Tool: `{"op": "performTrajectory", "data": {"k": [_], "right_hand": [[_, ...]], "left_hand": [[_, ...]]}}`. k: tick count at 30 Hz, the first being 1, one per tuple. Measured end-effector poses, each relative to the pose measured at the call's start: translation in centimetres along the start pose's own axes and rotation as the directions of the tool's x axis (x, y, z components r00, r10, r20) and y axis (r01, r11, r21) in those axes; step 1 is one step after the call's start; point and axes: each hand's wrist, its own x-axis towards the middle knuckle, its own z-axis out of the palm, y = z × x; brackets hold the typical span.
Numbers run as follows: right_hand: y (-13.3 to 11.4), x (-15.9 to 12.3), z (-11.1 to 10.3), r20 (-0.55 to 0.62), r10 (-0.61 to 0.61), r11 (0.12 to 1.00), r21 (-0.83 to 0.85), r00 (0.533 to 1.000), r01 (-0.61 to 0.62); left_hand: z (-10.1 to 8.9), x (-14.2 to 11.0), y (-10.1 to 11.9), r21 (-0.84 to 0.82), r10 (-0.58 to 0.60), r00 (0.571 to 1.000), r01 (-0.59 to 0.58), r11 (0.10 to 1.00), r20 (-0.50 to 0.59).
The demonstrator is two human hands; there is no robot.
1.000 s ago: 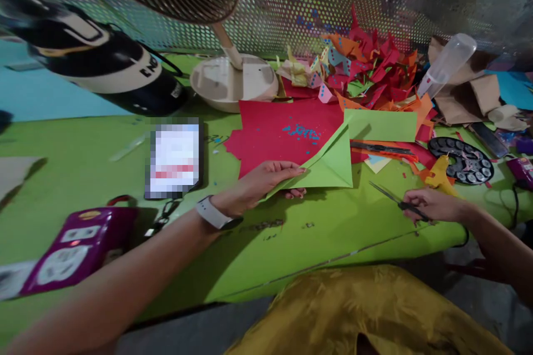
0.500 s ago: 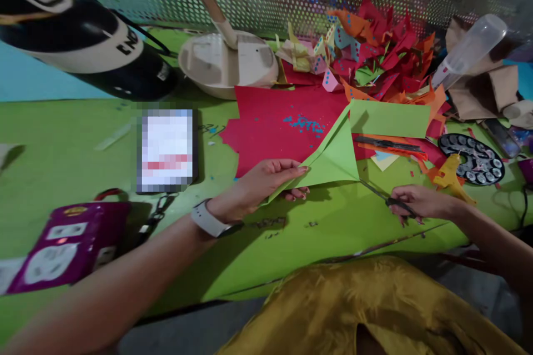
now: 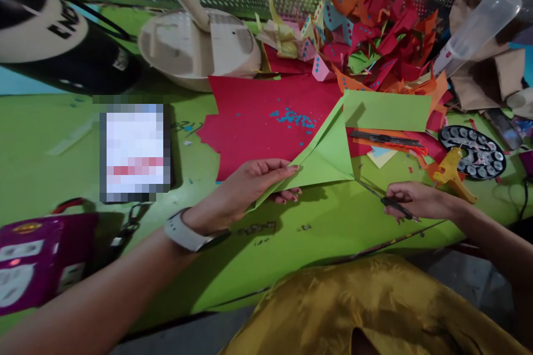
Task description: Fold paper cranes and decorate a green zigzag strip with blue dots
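Note:
A folded sheet of light green paper (image 3: 322, 163) is pinched at its left end by my left hand (image 3: 264, 177), thumb on top and fingers beneath. In my right hand (image 3: 410, 199) is a pair of dark scissors (image 3: 389, 200), gripped by the handles. The scissor tips touch the paper's lower right corner. A sheet of red paper (image 3: 250, 121) with small blue bits scattered on it lies behind the folded sheet. Behind the paper's right side lies a green paper strip (image 3: 387, 110), with a dark, slim cutter-like tool (image 3: 387, 139) just below it.
Colourful paper scraps (image 3: 375, 38) are heaped at the back. A fan base (image 3: 200, 49) and a black-and-white bottle (image 3: 83, 38) stand at back left. A phone (image 3: 135, 149) and a purple power box (image 3: 45, 260) lie left. A yellow glue gun (image 3: 453, 169) and a round palette (image 3: 478, 152) sit right.
My right hand has brought the scissors leftward until the tips meet the paper's corner. My left hand keeps its pinch on the paper. The view has shifted, with left-side objects sliding further left.

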Motion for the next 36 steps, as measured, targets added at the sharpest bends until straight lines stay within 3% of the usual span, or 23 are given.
{"op": "performTrajectory", "data": {"k": [14,21,36], "right_hand": [[-1.0,0.6,0.3,-0.036,-0.001,1.000,-0.006,0.999,0.001],[-1.8,0.6,0.4,-0.033,0.054,0.997,0.053,0.998,-0.052],[-0.3,1.0,0.5,-0.037,-0.026,0.994,0.101,0.999,0.029]], "left_hand": [[-0.2,0.0,-0.2,0.030,0.015,1.000,-0.015,0.999,0.016],[-0.1,0.1,-0.3,0.021,0.014,0.999,-0.015,1.000,0.045],[0.1,-0.1,-0.1,-0.016,-0.018,0.998,0.019,1.000,0.062]]}}
